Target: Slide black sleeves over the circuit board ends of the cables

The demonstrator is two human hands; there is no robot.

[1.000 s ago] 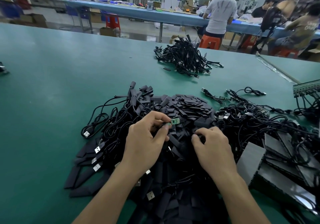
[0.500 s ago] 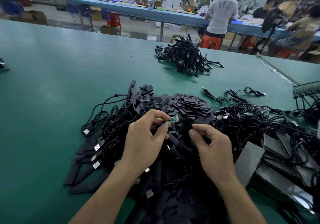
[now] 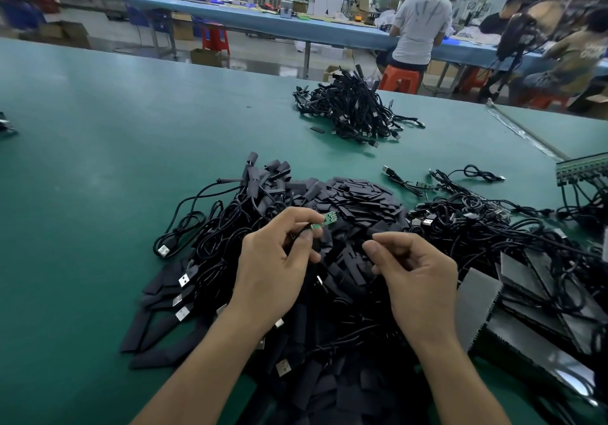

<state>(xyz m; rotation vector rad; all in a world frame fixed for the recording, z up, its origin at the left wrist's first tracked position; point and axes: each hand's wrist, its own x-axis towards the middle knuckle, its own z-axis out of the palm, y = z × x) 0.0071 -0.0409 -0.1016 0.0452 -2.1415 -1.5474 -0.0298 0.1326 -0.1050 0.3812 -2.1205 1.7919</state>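
Head view showed the job partly done, as far as one could judge. A heap of cables point(image 3: 352, 109) lay near the far edge of the table point(image 3: 98, 161), some with thick black ends, probably finished ones. Many more waited: a tangle of cables point(image 3: 477, 227) toward the right edge, at least one with a bare green board, and a mound of loose black sleeves point(image 3: 355, 197) in the middle, reaching down to the near edge.

The left hand point(image 3: 273, 270) pinched one cable point(image 3: 297, 231) between thumb and forefinger just behind its circuit board point(image 3: 327, 219). The board stuck out bare above the sleeve mound, with no sleeve on it yet.

The right hand point(image 3: 418, 273) hung just beside it, apart from the board, fingers curled and thumb drawn to the forefinger. Whether a sleeve sat in that pinch I could not tell; black lay against black there. Sliding a sleeve over this board remained to do.
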